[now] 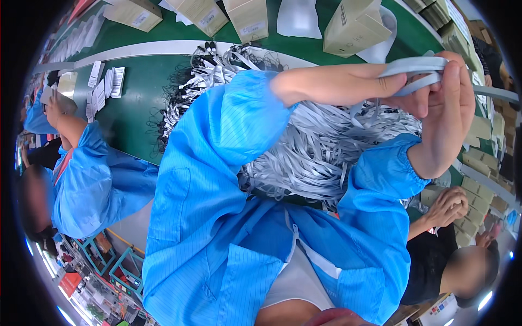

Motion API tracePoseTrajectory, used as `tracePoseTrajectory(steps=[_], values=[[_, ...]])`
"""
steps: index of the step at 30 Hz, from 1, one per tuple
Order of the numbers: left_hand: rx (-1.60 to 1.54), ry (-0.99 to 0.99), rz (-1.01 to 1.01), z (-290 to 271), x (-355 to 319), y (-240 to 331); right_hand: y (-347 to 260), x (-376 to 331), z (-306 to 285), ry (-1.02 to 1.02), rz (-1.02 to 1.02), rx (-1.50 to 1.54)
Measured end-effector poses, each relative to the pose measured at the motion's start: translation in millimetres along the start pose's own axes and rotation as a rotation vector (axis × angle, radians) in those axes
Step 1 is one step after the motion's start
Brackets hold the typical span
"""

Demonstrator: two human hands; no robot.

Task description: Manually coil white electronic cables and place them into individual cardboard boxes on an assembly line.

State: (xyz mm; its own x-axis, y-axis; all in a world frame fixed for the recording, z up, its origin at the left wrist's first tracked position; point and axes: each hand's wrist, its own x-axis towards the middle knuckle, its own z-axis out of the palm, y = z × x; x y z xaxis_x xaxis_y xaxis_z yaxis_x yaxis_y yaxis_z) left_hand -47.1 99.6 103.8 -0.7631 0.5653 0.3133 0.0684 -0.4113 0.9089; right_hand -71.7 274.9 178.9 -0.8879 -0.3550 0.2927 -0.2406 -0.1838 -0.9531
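Observation:
Both my hands are raised together at the upper right, over the far side of the bench. A folded light-grey lanyard strap (416,66) runs between them in loose loops. My left hand (389,89) reaches across and is closed around one end of the loops. My right hand (454,92) pinches the strap between thumb and fingers, its palm partly seen. Below my forearms lies a big heap of grey lanyards (310,149), with black cord ends and clips (179,92) gathered on its left.
Beige cartons (356,27) and white bags (299,19) stand along the green bench (136,119). Printed white slips (106,84) lie at the left. A person in blue (103,179) works on my left; another in black (429,261) sits on my right, near stacked small boxes (478,187).

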Motion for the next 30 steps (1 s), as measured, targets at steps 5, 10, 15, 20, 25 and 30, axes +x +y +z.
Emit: tracePoseTrajectory(steps=[5,10,15,20,25,30], values=[[0.359,-0.24,-0.27,-16,4,14,-6,-6,-11,0.071,-0.081,-0.022],[0.432,-0.183,-0.257,-38,-8,32,-12,-15,-14,0.064,-0.16,0.07],[-0.097,0.581,0.254,-26,3,28,1,-14,25,-0.026,-0.025,-0.273],[-0.875,0.281,0.275,-45,-13,23,22,0,43,-0.21,-0.01,-0.401],[-0.442,0.392,0.003,-40,-26,64,3,2,84,0.104,-0.224,-0.155],[-0.03,0.52,-0.09,3,-25,79,22,-2,78,0.096,-0.415,-0.262]])
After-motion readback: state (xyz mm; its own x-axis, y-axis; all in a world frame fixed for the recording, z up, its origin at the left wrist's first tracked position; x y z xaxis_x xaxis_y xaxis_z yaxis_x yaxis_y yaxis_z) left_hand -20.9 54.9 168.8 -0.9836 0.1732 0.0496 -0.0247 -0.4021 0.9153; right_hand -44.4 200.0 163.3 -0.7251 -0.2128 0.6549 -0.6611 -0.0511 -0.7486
